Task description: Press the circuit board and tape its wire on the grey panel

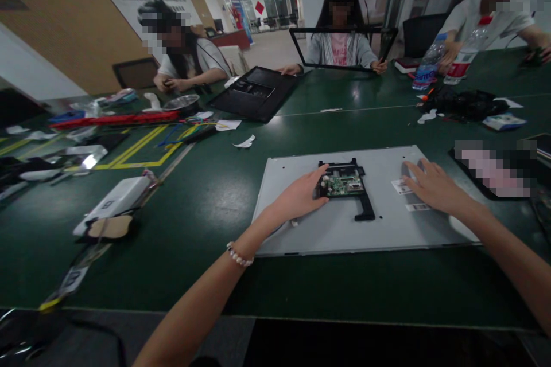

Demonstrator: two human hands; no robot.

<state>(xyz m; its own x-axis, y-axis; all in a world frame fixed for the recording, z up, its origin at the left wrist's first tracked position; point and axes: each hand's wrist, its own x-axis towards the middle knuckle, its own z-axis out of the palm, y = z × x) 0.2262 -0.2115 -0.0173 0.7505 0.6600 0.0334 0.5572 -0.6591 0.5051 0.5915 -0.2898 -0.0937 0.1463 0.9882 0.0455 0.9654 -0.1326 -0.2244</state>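
A flat light-grey panel (344, 235) lies on the table in front of me. On its middle sits a green circuit board (344, 184) in a black plastic frame (365, 206), with a leg of the frame pointing toward me. At the frame's left end is my left hand (301, 192), fingertips at its upper corner and thumb at its lower corner, gripping it. My right hand (437, 186) rests on the right part of the panel with its fingers spread, beside two white labels (416, 207). It holds nothing.
Across the table a person holds up a thin black rectangular bezel (344, 66), near a black back cover (258, 94). Two bottles (467, 54) stand at the far right. A white device (114, 203) with cables lies left; a dark pad (486, 175) lies right.
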